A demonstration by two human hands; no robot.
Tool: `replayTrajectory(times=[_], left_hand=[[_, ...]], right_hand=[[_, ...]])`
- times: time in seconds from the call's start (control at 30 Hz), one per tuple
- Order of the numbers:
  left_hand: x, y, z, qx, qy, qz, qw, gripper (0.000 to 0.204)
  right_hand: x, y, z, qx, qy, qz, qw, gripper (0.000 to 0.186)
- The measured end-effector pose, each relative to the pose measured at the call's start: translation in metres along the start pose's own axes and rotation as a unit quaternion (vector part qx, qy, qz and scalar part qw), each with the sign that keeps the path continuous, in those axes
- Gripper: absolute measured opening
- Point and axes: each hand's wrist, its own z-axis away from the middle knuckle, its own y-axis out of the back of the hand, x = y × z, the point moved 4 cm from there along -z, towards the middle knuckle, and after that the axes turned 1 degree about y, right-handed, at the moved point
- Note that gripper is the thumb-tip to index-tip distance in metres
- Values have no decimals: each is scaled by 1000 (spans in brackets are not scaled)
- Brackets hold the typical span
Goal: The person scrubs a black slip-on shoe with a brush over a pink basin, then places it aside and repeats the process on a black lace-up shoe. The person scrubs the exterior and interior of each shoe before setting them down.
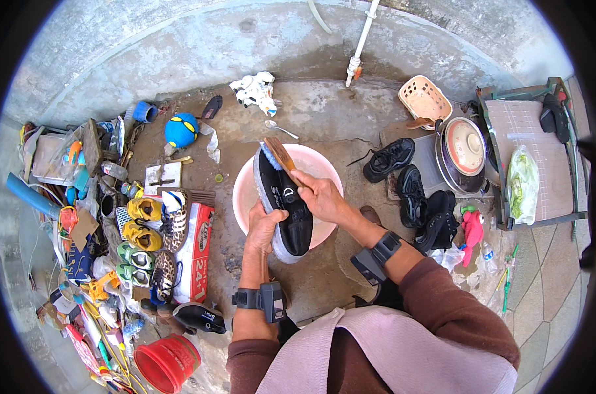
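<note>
Black shoe over the pink basin, gripped at the heel by left hand; right hand closed on wooden brush (bristles at the toe). Better with short strokes, shoe kept steady above basin.

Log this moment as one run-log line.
left hand: holds black shoe | right hand: grips wooden brush on shoe | under: pink basin | right: black sneakers
</note>
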Motion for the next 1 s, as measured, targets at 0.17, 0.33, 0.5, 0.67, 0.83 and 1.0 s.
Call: replayTrajectory(times=[0.17,0.33,0.5,0.67,0.83,1.0], left_hand=[[3,27,-5,47,-17,18,999,47],[2,24,0,50,-1,-32,998,49],[-2,-3,3,2,1,-45,999,52],[10,-9,8,-23,-15,-94,995,59],[16,-9,13,-29,-104,-283,953,73],[10,-14,13,-41,-237,-564,790,91]], right_hand=[[-35,-11,34,-108,17,-69,992,43],[-32,-15,21,-56,65,-1,996,43],[6,0,2,-2,-20,47,999,40],[11,18,-14,60,8,25,998,42],[24,31,-21,131,-276,-275,912,54],[16,32,-21,133,-277,-466,829,36]])
